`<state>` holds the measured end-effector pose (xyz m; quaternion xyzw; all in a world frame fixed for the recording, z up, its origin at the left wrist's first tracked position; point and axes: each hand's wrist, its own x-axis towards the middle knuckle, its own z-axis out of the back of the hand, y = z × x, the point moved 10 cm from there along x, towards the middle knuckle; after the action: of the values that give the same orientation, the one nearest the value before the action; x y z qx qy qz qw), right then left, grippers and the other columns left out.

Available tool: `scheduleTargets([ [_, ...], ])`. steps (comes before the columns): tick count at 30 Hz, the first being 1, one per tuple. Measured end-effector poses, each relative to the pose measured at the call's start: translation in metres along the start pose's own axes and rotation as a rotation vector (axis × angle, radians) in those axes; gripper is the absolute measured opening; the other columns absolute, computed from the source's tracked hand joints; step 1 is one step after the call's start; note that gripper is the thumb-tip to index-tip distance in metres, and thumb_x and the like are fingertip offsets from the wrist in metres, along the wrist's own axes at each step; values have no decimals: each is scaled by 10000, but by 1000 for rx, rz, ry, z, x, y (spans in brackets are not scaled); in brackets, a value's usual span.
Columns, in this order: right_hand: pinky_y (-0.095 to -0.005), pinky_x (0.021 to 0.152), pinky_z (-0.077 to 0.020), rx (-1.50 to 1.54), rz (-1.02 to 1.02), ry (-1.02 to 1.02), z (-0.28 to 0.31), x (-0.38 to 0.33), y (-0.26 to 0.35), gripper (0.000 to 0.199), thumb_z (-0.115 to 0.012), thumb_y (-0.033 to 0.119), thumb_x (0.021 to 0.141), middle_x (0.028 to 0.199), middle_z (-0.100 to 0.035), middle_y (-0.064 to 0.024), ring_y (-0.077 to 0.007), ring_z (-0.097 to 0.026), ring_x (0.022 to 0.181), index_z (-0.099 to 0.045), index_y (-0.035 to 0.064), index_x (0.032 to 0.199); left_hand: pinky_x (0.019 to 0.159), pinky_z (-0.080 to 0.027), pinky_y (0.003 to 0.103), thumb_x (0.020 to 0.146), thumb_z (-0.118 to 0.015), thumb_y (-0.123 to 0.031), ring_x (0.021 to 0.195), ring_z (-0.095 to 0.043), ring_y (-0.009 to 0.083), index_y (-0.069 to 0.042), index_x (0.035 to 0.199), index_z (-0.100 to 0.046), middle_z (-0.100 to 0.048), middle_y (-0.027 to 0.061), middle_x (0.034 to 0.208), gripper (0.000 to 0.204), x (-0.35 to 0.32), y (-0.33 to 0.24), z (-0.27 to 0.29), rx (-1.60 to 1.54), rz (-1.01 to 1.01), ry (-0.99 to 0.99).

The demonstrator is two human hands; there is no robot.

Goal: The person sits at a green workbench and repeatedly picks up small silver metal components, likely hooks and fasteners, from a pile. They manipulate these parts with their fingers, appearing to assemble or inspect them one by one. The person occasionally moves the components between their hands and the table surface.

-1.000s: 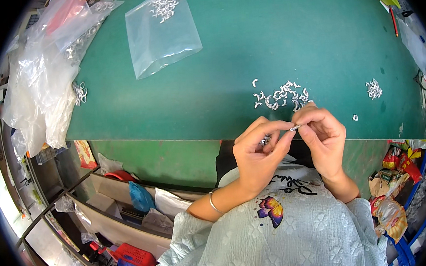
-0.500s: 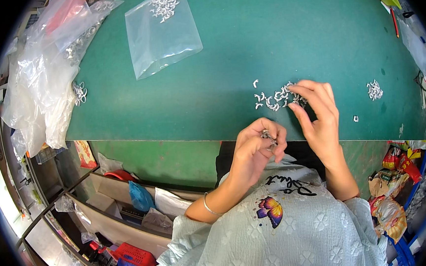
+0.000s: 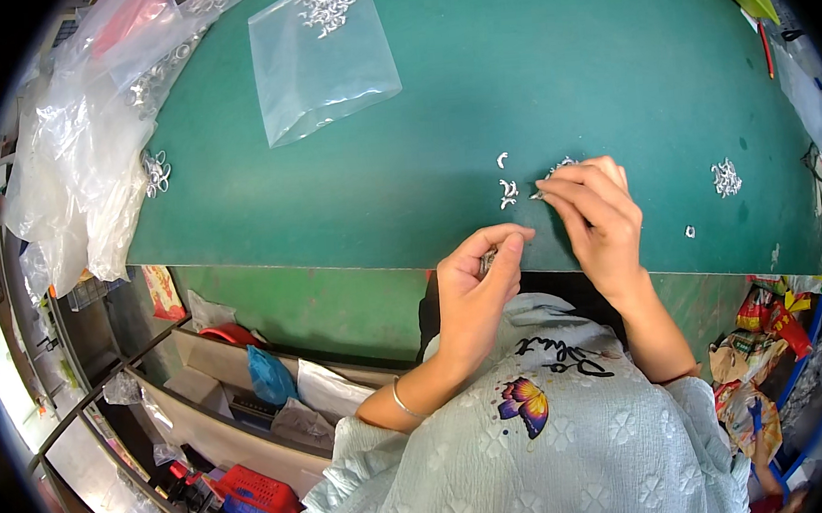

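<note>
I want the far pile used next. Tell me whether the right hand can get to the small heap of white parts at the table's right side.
Probably yes: the right hand rests on bare green tabletop, nothing lying between it and the small heap of white parts.

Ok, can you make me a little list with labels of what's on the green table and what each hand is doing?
Table: green mat
Left hand: pinching a small metal piece at the table's edge
Right hand: fingertips on a pile of small white pieces
Far right: another small pile
Top: clear bag with pieces inside
Left side: crumpled plastic bags
</note>
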<state>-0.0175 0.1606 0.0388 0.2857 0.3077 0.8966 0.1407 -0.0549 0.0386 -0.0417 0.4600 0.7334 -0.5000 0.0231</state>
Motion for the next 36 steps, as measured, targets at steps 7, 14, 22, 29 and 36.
scheduleTargets([
  [7, -314, 655, -459, 311, -54, 37, 23, -8, 6, 143, -654, -88, 654, 813, -636, -107, -227, -572, 740, -654, -30, 785, 434, -257, 158, 852, -631, -153, 516, -338, -6, -13, 943, -637, -446, -77, 633, 167, 8, 13, -16, -32, 105, 119],
  [14, -332, 681, -461, 411, -5, 18, 33, -15, 7, 173, -668, -70, 656, 844, -632, -127, -256, -575, 774, -646, -39, 825, 459, -261, 176, 825, -640, -78, 540, -343, 15, -25, 894, -659, -428, -75, 637, 90, 10, 12, -30, -19, 140, 167],
  [22, -340, 712, -452, 494, -124, -11, 40, -23, 4, 180, -691, -43, 668, 835, -631, -133, -259, -577, 786, -626, -49, 835, 517, -302, 180, 764, -642, 40, 593, -382, 24, -4, 891, -668, -434, -37, 657, 137, 3, -26, -41, 288, -218, 151],
  [29, -325, 698, -449, 457, -121, -53, 50, -21, 5, 128, -662, -69, 684, 797, -629, -124, -244, -572, 769, -621, -45, 803, 488, -301, 188, 750, -644, 57, 560, -358, 29, -5, 901, -667, -410, -36, 638, 165, 0, -32, -51, 362, -313, 166],
  [36, -270, 677, -416, -298, -457, -496, 178, -68, -112, 36, -629, 11, 790, 829, -624, -61, -138, -515, 754, -625, -18, 811, 512, -321, 162, 768, -622, 73, 599, -379, 30, 24, 900, -650, -422, -30, 676, 144, 1, -26, -36, 469, -253, 52],
])
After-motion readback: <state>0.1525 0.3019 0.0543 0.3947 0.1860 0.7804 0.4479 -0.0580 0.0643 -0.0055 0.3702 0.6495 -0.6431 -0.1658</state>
